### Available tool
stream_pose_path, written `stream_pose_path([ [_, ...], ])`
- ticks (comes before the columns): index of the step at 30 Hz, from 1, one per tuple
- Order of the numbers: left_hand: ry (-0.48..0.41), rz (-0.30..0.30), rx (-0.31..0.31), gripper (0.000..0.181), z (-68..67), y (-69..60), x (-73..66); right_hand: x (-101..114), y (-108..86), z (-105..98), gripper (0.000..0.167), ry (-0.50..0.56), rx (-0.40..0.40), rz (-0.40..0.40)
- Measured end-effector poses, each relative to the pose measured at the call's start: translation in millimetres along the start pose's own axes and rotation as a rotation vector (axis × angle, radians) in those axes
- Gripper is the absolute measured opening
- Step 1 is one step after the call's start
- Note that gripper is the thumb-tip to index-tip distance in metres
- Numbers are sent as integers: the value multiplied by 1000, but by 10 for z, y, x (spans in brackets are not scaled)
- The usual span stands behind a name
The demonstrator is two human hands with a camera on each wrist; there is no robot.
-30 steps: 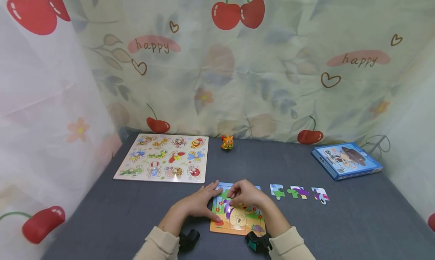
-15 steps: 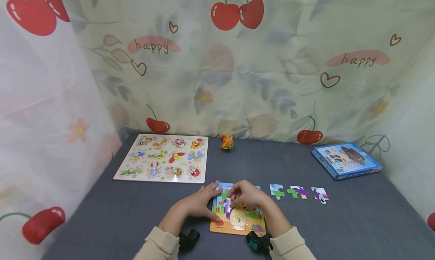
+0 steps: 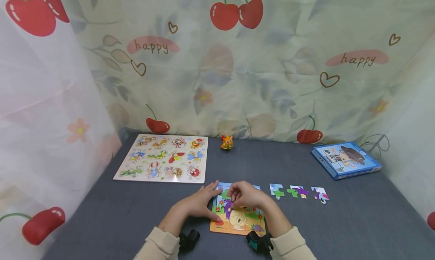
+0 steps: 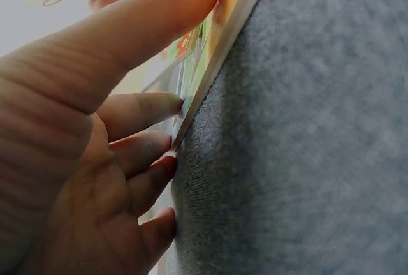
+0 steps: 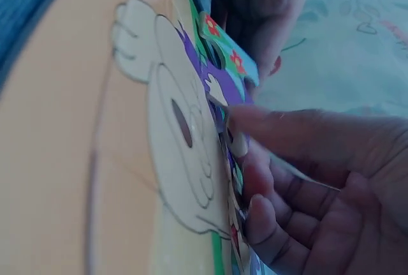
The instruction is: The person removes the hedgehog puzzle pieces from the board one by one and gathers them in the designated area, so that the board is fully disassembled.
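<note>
A jigsaw board (image 3: 221, 228) with an orange lower border lies flat near the table's front. My left hand (image 3: 196, 204) rests at its left side, thumb on the lower left corner and fingers spread along the upper left edge; the left wrist view shows the fingertips against the board's rim (image 4: 217, 55). With thumb and fingers, my right hand (image 3: 250, 196) pinches a purple piece with red flowers (image 5: 222, 82), tilted over the board's left part. Three loose pieces, one green and blue (image 3: 277, 191), one green and purple (image 3: 299, 192), one with an eye (image 3: 320, 194), lie to the right.
Back left lies a pale insect board (image 3: 163, 158). A small orange figure (image 3: 227, 142) stands near the rear curtain (image 3: 248, 82). A blue box (image 3: 346, 160) sits at the back right, with a cable (image 3: 383, 139) behind it.
The purple piece under my right fingertips has shifted slightly against the board. My left hand has stayed in place.
</note>
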State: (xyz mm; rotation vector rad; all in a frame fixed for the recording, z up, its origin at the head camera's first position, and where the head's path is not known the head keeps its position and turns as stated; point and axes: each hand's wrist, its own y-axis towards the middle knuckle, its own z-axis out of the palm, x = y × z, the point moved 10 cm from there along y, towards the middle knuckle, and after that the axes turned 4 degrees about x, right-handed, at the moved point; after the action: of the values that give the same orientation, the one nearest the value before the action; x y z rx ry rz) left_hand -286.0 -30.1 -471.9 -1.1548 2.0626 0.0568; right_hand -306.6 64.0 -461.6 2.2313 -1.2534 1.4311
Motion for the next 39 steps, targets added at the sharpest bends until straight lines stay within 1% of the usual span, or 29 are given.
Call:
stream_pose_path([
  [5,3,1,-2,87,6,5,-4,-45,-20,0,12,104,6,-5],
  [8,0,0,0,87,11,10,-8,-87,-23,-18,10,134,-6,1],
  [13,9,0,0,87,7,12,-20,-158,-46,-74,13,180,-27,23],
  [18,20,7,-6,88,-6,11,-26,-215,-123,-149,17,200,-45,45],
  [25,19,-11,-4,88,3,22,1,-296,-271,-260,20,232,-62,55],
  [28,16,-17,-1,88,8,24,8,-354,-340,-314,22,233,-73,67],
  [34,16,-9,1,87,11,16,-11,-479,-472,-408,25,231,-94,103],
  [39,20,-5,-1,87,7,1,-17,-521,-587,-502,28,222,-120,101],
])
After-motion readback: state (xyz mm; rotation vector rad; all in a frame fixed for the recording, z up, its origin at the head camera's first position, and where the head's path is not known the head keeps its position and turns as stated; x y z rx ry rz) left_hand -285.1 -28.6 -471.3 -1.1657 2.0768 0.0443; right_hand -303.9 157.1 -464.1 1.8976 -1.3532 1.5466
